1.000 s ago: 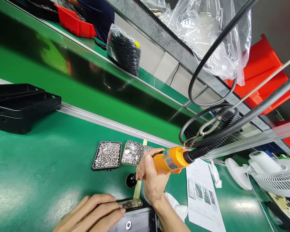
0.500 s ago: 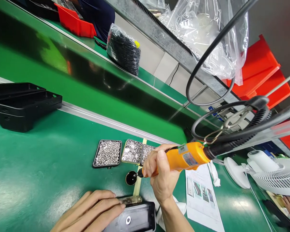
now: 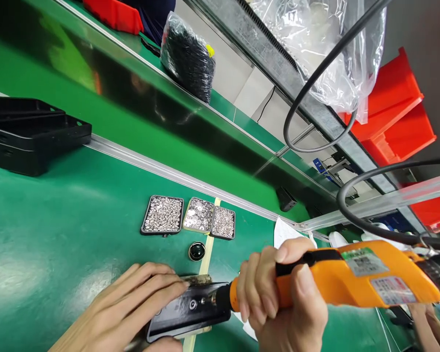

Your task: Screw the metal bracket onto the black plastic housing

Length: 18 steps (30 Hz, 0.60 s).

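Bright, even overhead light. White glare patches lie on the glossy green work table (image 3: 58, 234) toward its near left edge. Straight lines bow near the frame edges; everything stays sharp.

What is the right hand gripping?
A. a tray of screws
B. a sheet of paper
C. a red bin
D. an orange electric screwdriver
D: the right hand is wrapped around the orange electric screwdriver, its tip at the black part under the left hand.

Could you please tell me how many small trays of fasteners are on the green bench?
3, side by side beyond the hands: left tray, middle tray and right tray. None seems hidden.
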Tool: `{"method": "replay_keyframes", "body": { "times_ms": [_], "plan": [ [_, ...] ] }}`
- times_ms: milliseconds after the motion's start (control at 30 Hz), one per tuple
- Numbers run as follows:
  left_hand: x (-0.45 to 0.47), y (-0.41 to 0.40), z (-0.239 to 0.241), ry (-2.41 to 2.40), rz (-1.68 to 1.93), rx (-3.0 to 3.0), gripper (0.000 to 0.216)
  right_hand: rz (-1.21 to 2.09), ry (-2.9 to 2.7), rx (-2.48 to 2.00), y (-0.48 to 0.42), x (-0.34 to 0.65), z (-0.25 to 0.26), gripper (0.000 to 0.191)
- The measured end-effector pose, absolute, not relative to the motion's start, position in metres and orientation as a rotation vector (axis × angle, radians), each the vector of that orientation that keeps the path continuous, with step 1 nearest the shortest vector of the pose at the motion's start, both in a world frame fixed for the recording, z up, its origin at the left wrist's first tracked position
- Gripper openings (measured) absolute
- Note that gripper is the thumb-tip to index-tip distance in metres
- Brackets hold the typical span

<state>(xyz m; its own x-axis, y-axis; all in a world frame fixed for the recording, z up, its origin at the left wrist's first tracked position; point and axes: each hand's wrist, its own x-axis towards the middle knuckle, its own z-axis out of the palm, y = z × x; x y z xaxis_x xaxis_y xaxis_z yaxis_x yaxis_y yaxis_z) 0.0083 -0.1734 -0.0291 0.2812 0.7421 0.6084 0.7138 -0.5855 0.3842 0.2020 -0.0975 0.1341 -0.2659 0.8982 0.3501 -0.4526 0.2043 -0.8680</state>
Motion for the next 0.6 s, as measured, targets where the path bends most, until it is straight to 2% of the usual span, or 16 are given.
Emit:
{"method": "replay_keyframes", "body": {
  "times_ms": [233, 600],
  "plan": [
    [0.011, -0.176, -0.03, 1.42, 1.167, 2.465, 0.066, 1.371, -1.299, -0.465, -0.107, 0.201, 0.111, 0.012],
    [0.009, -0.178, -0.026, 1.421, 1.127, 2.454, 0.066, 1.301, -1.338, -0.434, -0.106, 0.193, 0.104, 0.011]
  ]
}}
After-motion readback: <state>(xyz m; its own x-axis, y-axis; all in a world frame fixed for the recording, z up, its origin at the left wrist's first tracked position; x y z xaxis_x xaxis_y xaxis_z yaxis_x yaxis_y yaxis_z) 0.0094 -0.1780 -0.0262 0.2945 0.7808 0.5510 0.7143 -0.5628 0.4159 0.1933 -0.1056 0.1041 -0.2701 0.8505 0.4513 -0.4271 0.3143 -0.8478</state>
